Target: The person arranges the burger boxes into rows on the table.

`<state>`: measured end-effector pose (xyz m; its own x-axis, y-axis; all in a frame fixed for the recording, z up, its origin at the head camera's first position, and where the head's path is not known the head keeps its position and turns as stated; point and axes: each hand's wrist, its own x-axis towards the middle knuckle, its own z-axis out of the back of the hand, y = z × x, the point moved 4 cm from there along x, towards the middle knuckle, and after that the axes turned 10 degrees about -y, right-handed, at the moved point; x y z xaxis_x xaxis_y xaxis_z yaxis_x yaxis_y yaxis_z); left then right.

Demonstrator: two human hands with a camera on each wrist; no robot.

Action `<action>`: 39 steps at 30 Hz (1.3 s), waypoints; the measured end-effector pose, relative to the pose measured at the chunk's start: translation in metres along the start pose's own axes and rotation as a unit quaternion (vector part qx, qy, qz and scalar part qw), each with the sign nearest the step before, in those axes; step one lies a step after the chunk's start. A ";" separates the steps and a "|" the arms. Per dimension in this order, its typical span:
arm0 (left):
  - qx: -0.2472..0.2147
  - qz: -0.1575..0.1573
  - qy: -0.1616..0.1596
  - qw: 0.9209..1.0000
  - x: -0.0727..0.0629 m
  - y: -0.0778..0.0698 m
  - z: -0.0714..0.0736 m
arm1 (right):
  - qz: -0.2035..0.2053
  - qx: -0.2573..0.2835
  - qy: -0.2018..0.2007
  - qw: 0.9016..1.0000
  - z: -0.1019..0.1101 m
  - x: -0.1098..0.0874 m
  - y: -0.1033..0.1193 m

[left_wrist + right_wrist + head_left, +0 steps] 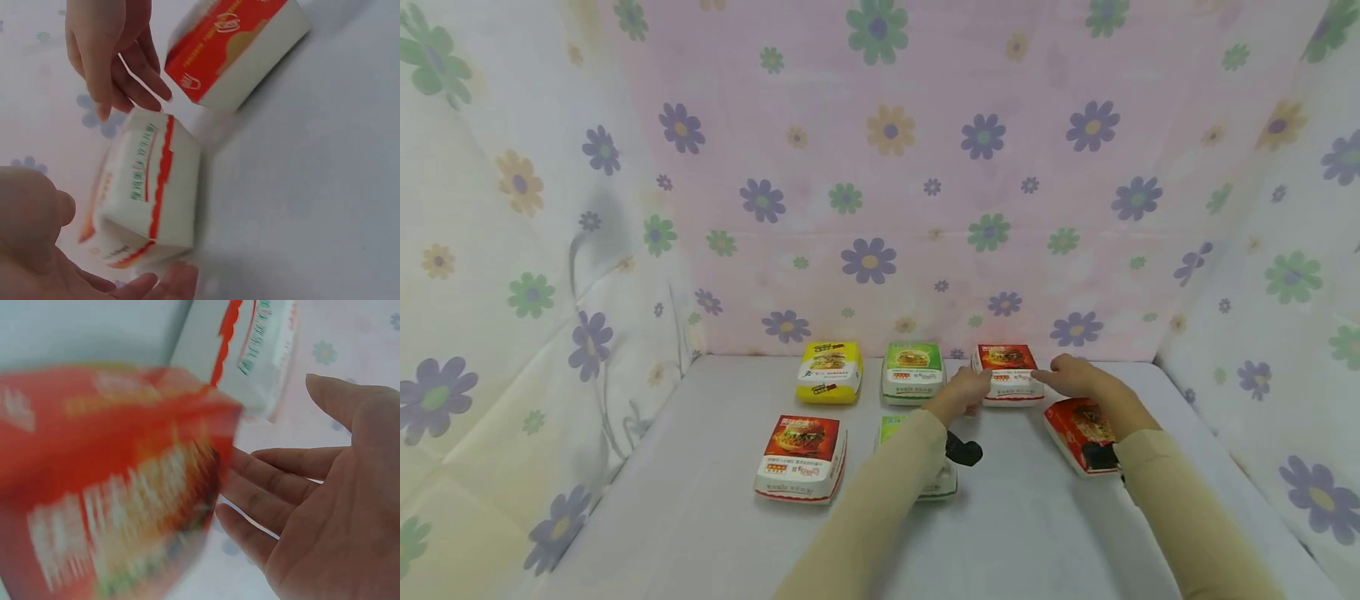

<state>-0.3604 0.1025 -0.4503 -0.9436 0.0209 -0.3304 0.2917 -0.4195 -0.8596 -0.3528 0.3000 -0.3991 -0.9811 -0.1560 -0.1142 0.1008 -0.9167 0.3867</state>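
Note:
A red-and-white burger box [1007, 357] sits at the back right of the table, between both hands. My left hand [962, 393] is at its left side; in the left wrist view the left fingers [178, 281] reach just below the box's white end [137, 181], thumb apart. From the right, my right hand [1086, 385] reaches towards the same box with spread fingers [262, 494]. A second, redder burger box [1078, 429] lies at an angle under the right hand and wrist, partly covered by them. It looms blurred and close in the right wrist view.
A yellow box [829, 367] and a green-and-white box [913, 371] stand in the back row. Nearer are another red-and-white box [801, 450] and a green-topped box [891, 427], half hidden behind the left sleeve. Flowered cloth [880, 208] walls the white table [715, 500].

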 end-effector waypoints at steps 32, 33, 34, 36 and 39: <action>0.114 -0.139 0.073 0.981 -0.078 -0.006 -0.036 | 0.012 0.153 -0.065 0.986 0.011 -0.075 -0.078; 0.105 -0.134 0.073 0.983 -0.079 -0.003 -0.042 | 0.007 0.160 -0.063 0.985 0.009 -0.075 -0.082; 0.096 -0.127 0.072 0.985 -0.080 -0.001 -0.048 | 0.002 0.168 -0.060 0.984 0.007 -0.076 -0.086; 0.079 -0.108 0.065 0.989 -0.081 0.002 -0.061 | -0.005 0.191 -0.053 0.980 0.003 -0.076 -0.094; 0.058 -0.076 0.045 0.994 -0.083 0.008 -0.078 | -0.015 0.230 -0.040 0.972 -0.004 -0.077 -0.106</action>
<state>-0.2671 0.1679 -0.4605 -0.9562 0.1708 -0.2379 0.1219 -0.5065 -0.8536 -0.2872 0.4079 -0.4354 -0.9941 -0.0851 -0.0678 0.0046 -0.6555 0.7552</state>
